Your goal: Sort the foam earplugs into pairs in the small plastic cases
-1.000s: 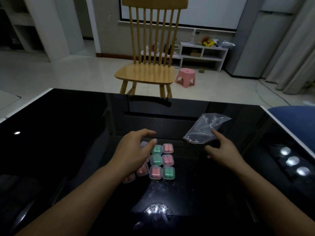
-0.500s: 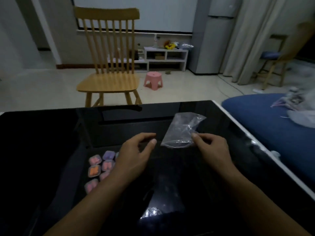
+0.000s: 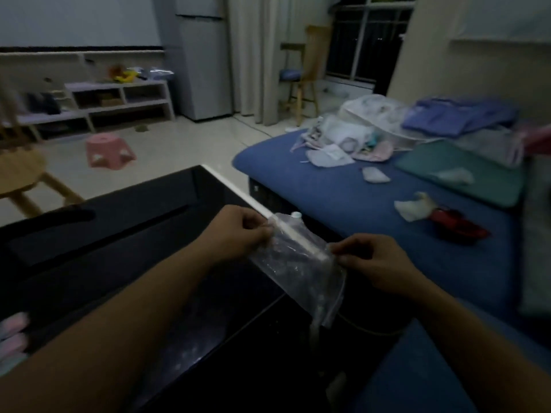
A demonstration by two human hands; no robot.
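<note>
A clear plastic zip bag [image 3: 293, 263] hangs in the air over the right edge of the black glossy table [image 3: 134, 234]. My left hand [image 3: 238, 234] pinches its upper left corner. My right hand [image 3: 375, 263] pinches the bag's right side at the seal strip. The bag looks empty, though the frame is blurred. A few small plastic cases [image 3: 13, 332] with pink content show only at the far left edge, mostly cut off by the frame.
A blue bed or sofa [image 3: 357, 204] with clothes, bags and a red object [image 3: 456, 225] lies right of the table. A pink stool [image 3: 108, 150], a wooden chair [image 3: 21, 174] and white shelves [image 3: 119, 96] stand on the floor behind.
My view has swung to the right, away from the cases. Both hands have lifted the bag off the table and now hold it between them at the table's right edge.
</note>
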